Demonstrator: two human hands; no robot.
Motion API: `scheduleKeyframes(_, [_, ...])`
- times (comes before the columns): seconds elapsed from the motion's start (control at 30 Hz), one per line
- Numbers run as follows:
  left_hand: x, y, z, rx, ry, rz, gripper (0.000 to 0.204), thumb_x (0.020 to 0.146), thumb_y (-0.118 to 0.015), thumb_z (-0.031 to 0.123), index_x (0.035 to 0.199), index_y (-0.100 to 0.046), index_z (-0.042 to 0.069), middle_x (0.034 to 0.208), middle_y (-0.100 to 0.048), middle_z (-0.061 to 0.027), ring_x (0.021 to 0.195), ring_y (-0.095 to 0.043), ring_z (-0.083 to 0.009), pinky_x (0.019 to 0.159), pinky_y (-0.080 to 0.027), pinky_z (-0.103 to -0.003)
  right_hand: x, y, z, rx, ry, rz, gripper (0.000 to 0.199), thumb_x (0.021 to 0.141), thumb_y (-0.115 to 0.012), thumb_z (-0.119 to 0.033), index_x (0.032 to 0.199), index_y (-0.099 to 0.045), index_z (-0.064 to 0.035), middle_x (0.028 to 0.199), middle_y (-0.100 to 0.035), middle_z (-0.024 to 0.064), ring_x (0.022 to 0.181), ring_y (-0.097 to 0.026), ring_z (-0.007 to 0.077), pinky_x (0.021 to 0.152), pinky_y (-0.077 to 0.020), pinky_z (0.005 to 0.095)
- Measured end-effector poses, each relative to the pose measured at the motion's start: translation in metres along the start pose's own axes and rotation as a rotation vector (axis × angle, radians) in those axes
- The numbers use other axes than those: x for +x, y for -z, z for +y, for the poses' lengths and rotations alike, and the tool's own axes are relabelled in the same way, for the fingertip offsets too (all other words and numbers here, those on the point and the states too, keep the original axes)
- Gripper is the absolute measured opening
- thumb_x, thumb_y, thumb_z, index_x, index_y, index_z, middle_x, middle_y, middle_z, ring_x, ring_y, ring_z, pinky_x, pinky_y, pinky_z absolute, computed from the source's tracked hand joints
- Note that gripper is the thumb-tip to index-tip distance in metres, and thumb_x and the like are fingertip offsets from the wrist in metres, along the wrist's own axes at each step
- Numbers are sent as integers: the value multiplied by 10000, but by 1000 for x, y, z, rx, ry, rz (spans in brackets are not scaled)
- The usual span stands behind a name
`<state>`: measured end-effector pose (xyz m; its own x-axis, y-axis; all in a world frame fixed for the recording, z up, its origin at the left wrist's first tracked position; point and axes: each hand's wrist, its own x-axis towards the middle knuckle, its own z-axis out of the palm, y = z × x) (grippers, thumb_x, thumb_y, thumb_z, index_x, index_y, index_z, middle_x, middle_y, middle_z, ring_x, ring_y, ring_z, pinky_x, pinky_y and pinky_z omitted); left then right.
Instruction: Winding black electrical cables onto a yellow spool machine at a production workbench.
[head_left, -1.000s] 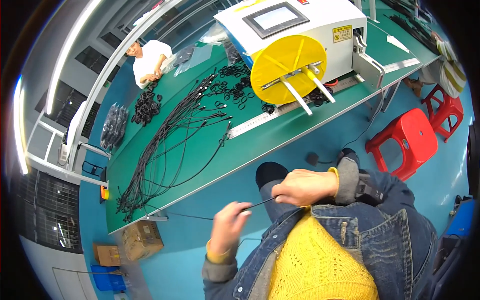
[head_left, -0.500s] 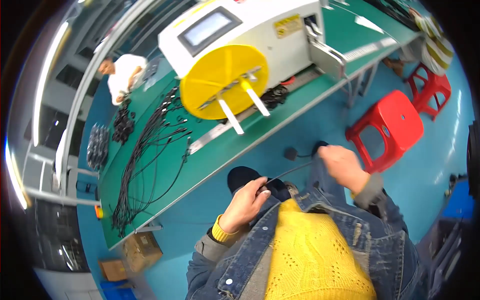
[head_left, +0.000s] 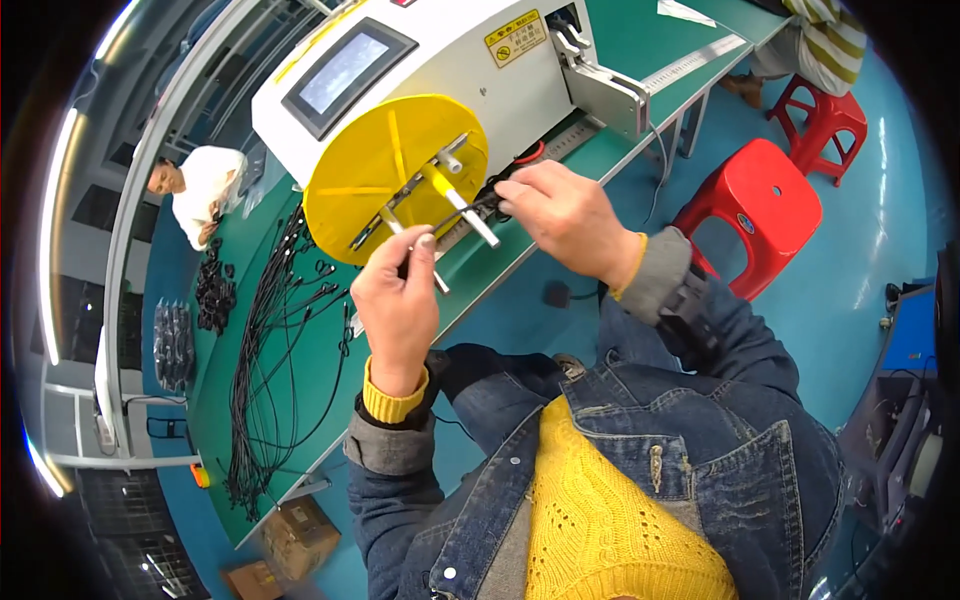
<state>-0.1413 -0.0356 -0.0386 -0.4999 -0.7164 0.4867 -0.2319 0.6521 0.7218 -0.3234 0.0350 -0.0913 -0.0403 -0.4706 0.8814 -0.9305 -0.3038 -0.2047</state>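
A thin black cable (head_left: 484,201) runs between my two hands in front of the yellow disc (head_left: 352,190). My left hand (head_left: 398,310) is closed, thumb against fingers, on one end of the cable by the lower metal peg. To the right, my right hand (head_left: 570,220) pinches the other part of the cable. Two metal pegs stick out from the disc toward me, and the cable crosses close to the upper peg (head_left: 478,228); whether it touches I cannot tell. The disc is mounted on a white machine (head_left: 440,70) with a screen (head_left: 345,80).
Many black cables (head_left: 262,370) lie along the green table (head_left: 215,400) at the left. Beyond sits a person in white (head_left: 207,185). Red stools (head_left: 765,215) stand at the right, near another person's striped sleeve (head_left: 830,45). Cardboard boxes (head_left: 300,535) are on the floor.
Both hands have risen from in front of my lap to the yellow disc, carrying the cable with them. My view has shifted slightly, so the machine sits farther left.
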Motion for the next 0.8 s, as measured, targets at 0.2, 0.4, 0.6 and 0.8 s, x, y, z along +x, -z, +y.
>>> scheduleKeyframes(0.2, [14, 2, -18, -53, 26, 63, 103, 819, -616, 54, 891, -640, -14, 729, -575, -27, 612, -487, -58, 534, -392, -196, 5, -45, 2, -17, -70, 64, 199, 710, -654, -77, 893, -596, -26, 800, -592, 107, 706, -597, 271, 599, -495, 337])
scheduleKeyframes(0.4, [20, -4, -41, -10, -88, 202, 109, 816, -629, 67, 882, -649, -17, 732, -533, -6, 597, -472, -47, 522, -383, -182, 16, -71, 5, 16, -280, -9, 104, 754, -612, -107, 813, -597, -22, 716, -591, 133, 657, -591, 301, 564, -480, 353])
scheduleKeyframes(0.6, [12, 3, -58, -207, 80, 182, 127, 819, -631, 76, 900, -658, -18, 723, -549, -1, 558, -475, -50, 489, -381, -187, -11, -77, 14, 47, -394, 32, 117, 771, -594, -140, 742, -617, -29, 684, -603, 127, 640, -594, 297, 565, -476, 364])
scheduleKeyframes(0.8, [6, 6, -50, -350, 102, 207, 174, 830, -622, 88, 958, -652, -26, 664, -583, -2, 518, -462, -35, 454, -361, -169, -68, -20, 31, -19, -526, -133, 183, 787, -606, -206, 785, -640, -26, 679, -611, 127, 615, -597, 280, 560, -466, 340])
